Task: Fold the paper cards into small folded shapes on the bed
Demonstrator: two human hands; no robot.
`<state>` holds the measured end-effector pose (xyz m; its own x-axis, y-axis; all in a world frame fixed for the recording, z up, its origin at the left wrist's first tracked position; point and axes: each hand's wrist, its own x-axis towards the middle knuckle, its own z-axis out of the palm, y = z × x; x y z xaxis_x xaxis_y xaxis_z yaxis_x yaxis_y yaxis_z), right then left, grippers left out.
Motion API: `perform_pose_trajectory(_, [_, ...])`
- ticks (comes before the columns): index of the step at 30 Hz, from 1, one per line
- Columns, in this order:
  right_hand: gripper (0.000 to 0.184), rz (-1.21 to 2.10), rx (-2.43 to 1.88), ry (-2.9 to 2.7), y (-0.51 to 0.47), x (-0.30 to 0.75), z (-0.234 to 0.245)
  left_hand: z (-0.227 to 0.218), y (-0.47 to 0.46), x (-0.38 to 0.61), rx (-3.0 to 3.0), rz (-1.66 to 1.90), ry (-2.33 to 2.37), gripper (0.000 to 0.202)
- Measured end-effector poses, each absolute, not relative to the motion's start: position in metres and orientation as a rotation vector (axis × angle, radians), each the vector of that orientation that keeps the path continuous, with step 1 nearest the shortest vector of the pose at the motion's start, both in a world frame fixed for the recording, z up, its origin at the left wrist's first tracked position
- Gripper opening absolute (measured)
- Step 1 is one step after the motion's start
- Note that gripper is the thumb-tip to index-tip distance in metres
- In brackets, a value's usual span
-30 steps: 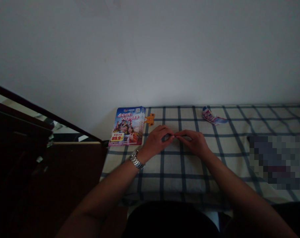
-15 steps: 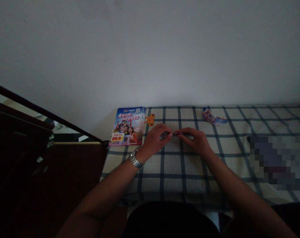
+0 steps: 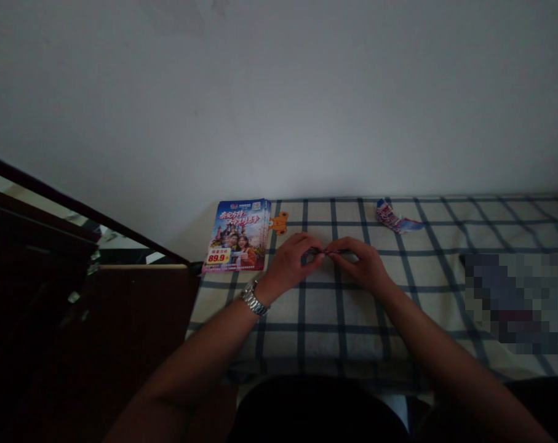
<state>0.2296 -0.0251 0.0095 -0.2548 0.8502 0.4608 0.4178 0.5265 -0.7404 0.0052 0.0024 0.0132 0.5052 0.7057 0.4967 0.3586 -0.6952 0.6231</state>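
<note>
My left hand [image 3: 291,264], with a metal watch on its wrist, pinches one end of a thin folded paper strip [image 3: 327,251]. From the other side my right hand [image 3: 362,263] pinches the same strip. The fingertips of both hands nearly meet, and fingers cover most of the paper. Left of my hands lies a stack of printed flyers [image 3: 236,237], blue at the top and pink at the bottom. A crumpled, folded flyer [image 3: 394,218] rests farther back on the right.
A checked cloth [image 3: 320,326] covers the table, which meets a pale wall [image 3: 306,104] at the back. An orange bear figure [image 3: 279,223] sits beside the stack. At the right lies a pixelated item [image 3: 514,301]. Dark furniture [image 3: 29,295] stands at the left.
My fingertips have come closer together on the paper strip, the left hand shifting slightly right. Less of the strip shows between them. Everything else stays where it was.
</note>
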Motion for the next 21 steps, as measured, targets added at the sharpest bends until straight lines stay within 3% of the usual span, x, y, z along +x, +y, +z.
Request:
perform_pose_trajectory(7, [0.005, 0.640, -0.969, -1.870, -0.0261, 0.2288, 0.0094, 0.0110, 0.0022, 0.0064, 2.355, 1.051, 0.866, 0.007])
perform_pose_trajectory(21, [0.013, 0.729, -0.974, -1.817, -0.0248, 0.2273, 0.0056, 0.0102, 0.0023, 0.0070, 2.362, 1.054, 0.860, 0.007])
